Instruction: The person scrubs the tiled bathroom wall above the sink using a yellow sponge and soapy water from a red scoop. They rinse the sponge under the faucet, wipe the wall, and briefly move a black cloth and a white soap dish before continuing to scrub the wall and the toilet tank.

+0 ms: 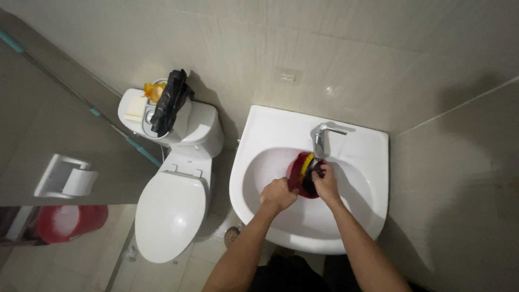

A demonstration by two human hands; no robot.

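the white sink (259, 178) fills the centre, and at its 9 o'clock the closed white toilet (172, 208) stands with a black cloth (169, 101) draped over the tank. a red bucket (67, 221) sits far off at 8 o'clock. inside the basin, just below the chrome tap (320, 138) at 12 o'clock, a small red cup (299, 174) is held. the left hand (278, 196) is curled closed on its rim; the right hand (325, 181) has its fingers closed on a dark scrubber (311, 183) with yellow showing, pressed into the cup.

toilet (172, 205) left of the sink (259, 135); both hands (278, 194) in the basin below the tap (320, 138).
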